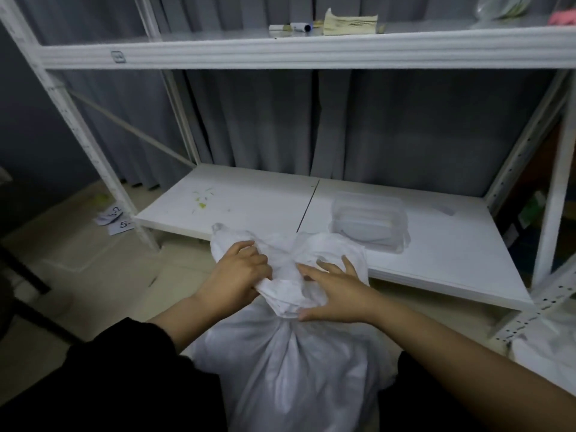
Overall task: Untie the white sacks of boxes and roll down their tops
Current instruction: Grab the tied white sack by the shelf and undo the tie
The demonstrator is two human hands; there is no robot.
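Sack (290, 369) front and centre, white and bulging, standing on the floor between the person's knees, right up against the front edge of the low shelf board (436, 260). Its neck is cinched tight, and above the cinch the loose top fabric (280, 247) flares out in crumpled folds. Left hand (240, 272) is in on the left side of that bunch, fingers curled into the cloth and gripping a fold. Right hand (336, 294) comes across from the other side, fingers spread fairly straight and pressing flat on the gathered fabric, thumb down by the cinched neck. Both hands touch the sack's top, close to each other but apart.

Behind them, on the shelf board, a clear plastic container (369, 221) sits just beyond the sack. Up on the higher shelf (218, 51) lie a marker (300, 26) and a folded yellowish paper (349, 24). Grey curtain (265, 120) hangs behind the white rack. On the floor at left, paper slips (113, 218) with printed numbers. Another white sack (545, 347) pokes in at the right edge.
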